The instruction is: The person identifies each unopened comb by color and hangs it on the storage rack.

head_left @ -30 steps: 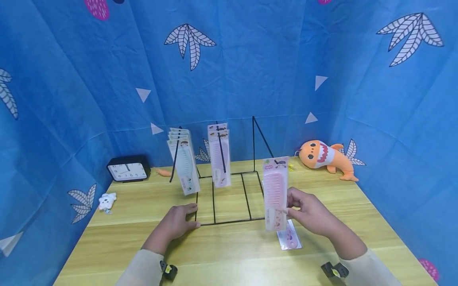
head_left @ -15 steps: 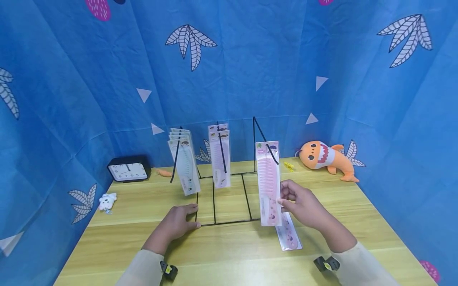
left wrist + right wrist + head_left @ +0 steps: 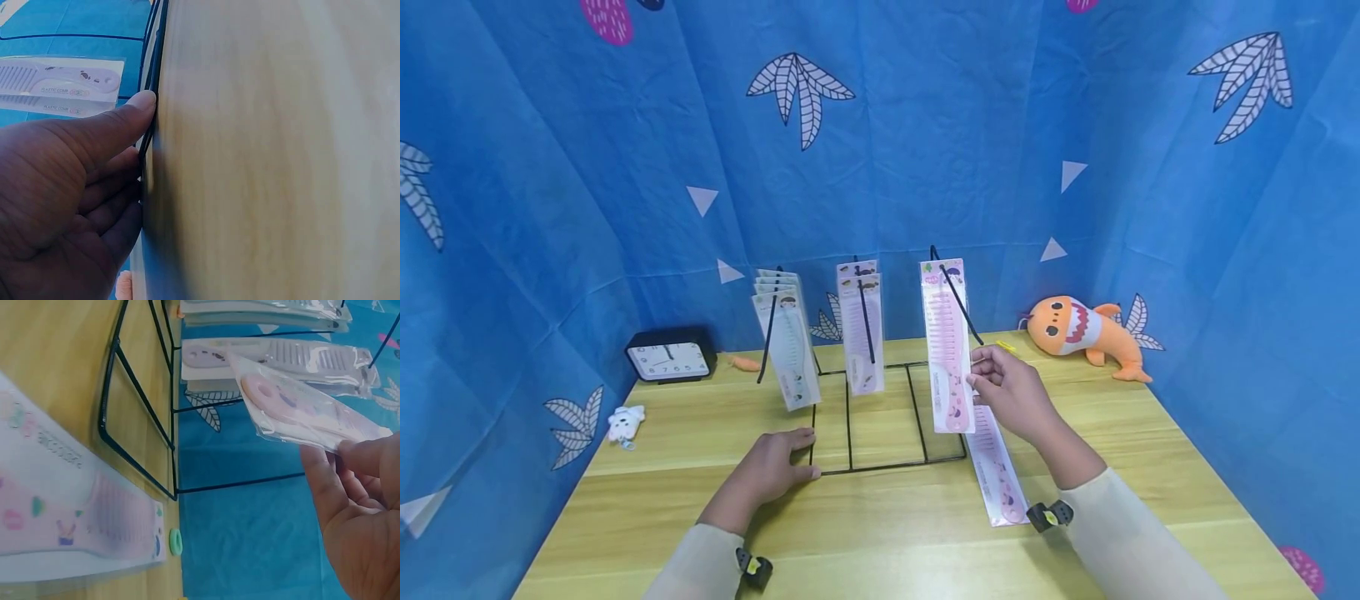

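In the head view my right hand (image 3: 1011, 392) pinches the lower right edge of a packaged pink comb (image 3: 950, 358). The comb hangs nearly upright, its top on the right hook (image 3: 962, 307) of a black wire rack (image 3: 887, 464). My left hand (image 3: 769, 467) touches the rack's front left corner, thumb and fingertips along the wire, as the left wrist view also shows. Another packaged pink comb (image 3: 1000, 475) lies on the table by the rack's right side. Packaged purple combs (image 3: 861, 333) hang on the middle hook, several packaged green combs (image 3: 787, 350) on the left one.
A black clock (image 3: 670, 354) and a small white toy (image 3: 625, 423) sit at the left. An orange shark plush (image 3: 1082, 333) lies at the back right, near a yellow clip (image 3: 1006, 347). Blue patterned cloth (image 3: 895, 167) surrounds the wooden table (image 3: 880, 542).
My right hand has moved the pink comb left and up, and the hook now passes through its top, with the comb farther back along it. The left hand has stayed put.
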Demonstrator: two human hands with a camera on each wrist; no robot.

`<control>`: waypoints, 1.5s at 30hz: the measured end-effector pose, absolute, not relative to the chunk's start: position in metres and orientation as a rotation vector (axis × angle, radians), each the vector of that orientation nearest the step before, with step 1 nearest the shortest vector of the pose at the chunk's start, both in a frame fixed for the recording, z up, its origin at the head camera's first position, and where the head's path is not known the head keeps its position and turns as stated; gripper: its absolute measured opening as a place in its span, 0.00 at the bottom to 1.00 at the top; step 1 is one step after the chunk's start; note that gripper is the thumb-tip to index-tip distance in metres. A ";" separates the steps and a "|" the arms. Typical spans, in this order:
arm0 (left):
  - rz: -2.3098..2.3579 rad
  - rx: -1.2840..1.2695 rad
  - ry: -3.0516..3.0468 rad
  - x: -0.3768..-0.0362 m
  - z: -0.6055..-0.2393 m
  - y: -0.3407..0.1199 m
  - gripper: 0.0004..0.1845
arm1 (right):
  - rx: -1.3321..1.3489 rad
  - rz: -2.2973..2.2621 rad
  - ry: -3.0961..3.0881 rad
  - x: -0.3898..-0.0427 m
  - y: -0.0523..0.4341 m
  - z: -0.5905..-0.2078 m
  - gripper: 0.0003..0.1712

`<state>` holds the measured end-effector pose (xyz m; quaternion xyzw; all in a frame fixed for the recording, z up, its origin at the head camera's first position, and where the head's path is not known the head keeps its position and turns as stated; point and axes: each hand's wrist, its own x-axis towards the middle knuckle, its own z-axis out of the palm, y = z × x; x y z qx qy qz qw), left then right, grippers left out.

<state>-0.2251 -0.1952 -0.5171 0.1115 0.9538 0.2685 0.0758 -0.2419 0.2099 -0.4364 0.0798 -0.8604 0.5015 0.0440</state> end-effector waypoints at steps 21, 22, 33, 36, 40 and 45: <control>0.812 0.330 2.844 -0.226 -0.518 -0.197 0.32 | 0.160 1.589 -2.570 -0.304 0.198 -0.452 0.17; 0.811 0.331 2.846 -0.226 -0.519 -0.197 0.32 | 0.159 1.603 -2.559 -0.307 0.197 -0.453 0.17; 0.808 0.319 2.840 -0.225 -0.517 -0.194 0.32 | 0.010 1.727 -2.550 -0.337 0.185 -0.455 0.16; 0.810 0.326 2.840 -0.225 -0.517 -0.194 0.32 | -0.006 1.700 -2.579 -0.341 0.184 -0.454 0.17; 0.806 0.333 2.847 -0.226 -0.517 -0.195 0.32 | -0.005 1.689 -2.582 -0.344 0.183 -0.453 0.19; 0.811 0.333 2.849 -0.225 -0.517 -0.195 0.32 | -0.014 1.670 -2.589 -0.345 0.182 -0.453 0.19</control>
